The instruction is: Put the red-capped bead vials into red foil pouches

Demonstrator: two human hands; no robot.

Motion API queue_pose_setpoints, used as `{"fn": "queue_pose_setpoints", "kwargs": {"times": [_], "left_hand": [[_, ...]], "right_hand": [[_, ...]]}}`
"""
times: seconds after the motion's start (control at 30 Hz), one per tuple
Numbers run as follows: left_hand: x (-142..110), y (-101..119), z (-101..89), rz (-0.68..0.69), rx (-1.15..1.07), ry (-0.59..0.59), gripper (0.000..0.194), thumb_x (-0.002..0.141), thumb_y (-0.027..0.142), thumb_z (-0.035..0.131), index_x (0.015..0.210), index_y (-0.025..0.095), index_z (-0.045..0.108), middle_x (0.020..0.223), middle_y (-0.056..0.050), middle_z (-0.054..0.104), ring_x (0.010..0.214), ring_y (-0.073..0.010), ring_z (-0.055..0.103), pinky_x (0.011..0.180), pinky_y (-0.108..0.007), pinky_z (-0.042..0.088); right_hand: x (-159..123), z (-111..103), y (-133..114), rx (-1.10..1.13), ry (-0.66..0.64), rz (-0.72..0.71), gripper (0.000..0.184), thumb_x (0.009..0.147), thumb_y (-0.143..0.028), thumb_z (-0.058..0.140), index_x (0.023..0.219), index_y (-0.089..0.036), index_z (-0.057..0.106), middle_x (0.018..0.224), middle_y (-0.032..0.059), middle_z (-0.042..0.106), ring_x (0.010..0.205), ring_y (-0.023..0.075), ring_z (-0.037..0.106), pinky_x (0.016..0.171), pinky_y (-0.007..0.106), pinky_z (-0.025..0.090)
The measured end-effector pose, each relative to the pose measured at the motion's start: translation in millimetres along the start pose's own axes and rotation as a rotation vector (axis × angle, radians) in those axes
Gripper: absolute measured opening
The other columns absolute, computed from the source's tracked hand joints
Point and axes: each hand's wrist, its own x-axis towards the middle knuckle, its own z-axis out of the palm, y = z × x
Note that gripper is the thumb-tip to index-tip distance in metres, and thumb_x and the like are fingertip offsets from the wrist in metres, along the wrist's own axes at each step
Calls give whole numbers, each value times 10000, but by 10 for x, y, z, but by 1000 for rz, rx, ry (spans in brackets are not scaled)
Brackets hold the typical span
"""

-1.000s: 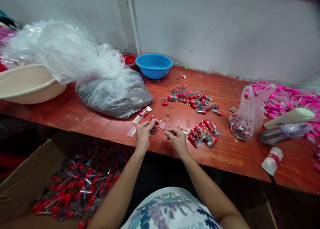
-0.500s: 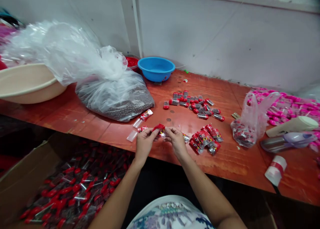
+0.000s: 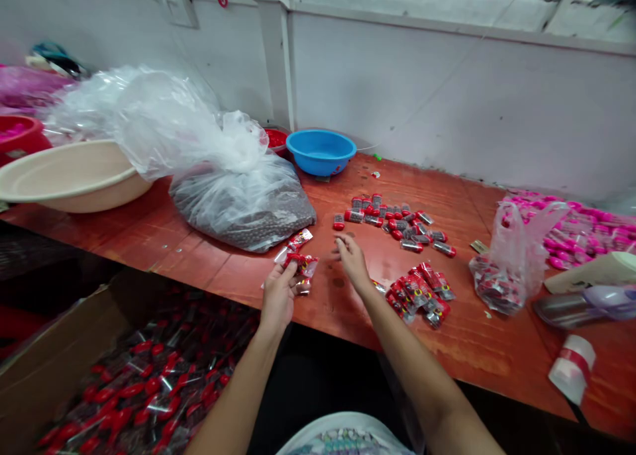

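**Red packet (image 3: pixel 301 263) in left hand (image 3: pixel 278 297), right hand (image 3: pixel 354 264) released**

Pinched between thumb and fingers of left hand: the printed packet, just above the front part of the tabletop (image 3: pixel 477 359), clear end toward the right. Right hand raised nearby, well apart from that packet; grip released, fingers loosely extended, short of the loose red-ended tubes (image 3: pixel 411 246) with dark filling.

Just behind left hand, a second packet (image 3: pixel 299 240), lying by the knotted clear sack (image 3: pixel 243 206) of dark beads. Right of right forearm, an overlapping pile of red packets (image 3: pixel 416 291). By the wall, a blue bowl (image 3: pixel 320 153), with a red bowl (image 3: pixel 277 141) partly hidden beside it. Far left, a cream basin (image 3: pixel 64 180).

Toward the right, a small plastic bag (image 3: pixel 504 263) with reddish contents, a bottle (image 3: pixel 569 308) on its side, a white roll (image 3: pixel 572 367) with red band, heaped pink pieces (image 3: pixel 581 233). Below the front edge, at left, a cardboard box (image 3: pixel 42 362) of red-capped pieces (image 3: pixel 132 392), partly lost in shadow.
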Motion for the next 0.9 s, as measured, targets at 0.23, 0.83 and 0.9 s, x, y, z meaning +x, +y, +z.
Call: {"fn": "queue_pose_setpoints", "kwargs": {"times": [0.23, 0.83, 0.9], "left_hand": [[11, 178, -103, -149, -63, 63, 249, 719, 326, 709, 881, 155, 631, 720, -26, 697, 561, -127, 656, 404, -172, 459], [-144, 59, -169, -110, -72, 53, 250, 710, 351, 725, 838, 159, 628, 745, -34, 702, 605, -136, 661, 459, -199, 495], [-175, 37, -150, -53, -55, 53, 274, 694, 361, 736, 846, 161, 625, 746, -24, 694, 588, -125, 646, 458, -198, 494]], "right_hand": [[835, 46, 176, -370, -177, -107, 424, 852, -49, 365, 1191, -166, 591, 1305, 156, 497, 1192, 270, 418, 988, 411, 316], [-404, -95, -49, -127, -354, -203, 249, 908, -307, 466, 1050, -234, 658, 963, 41, 668, 876, 175, 581, 805, 308, 445], [-665, -141, -152, 207, -313, -74, 283, 906, -392, 453, 1044, -246, 653, 868, 9, 660, 742, 154, 595, 676, 277, 483]]}}
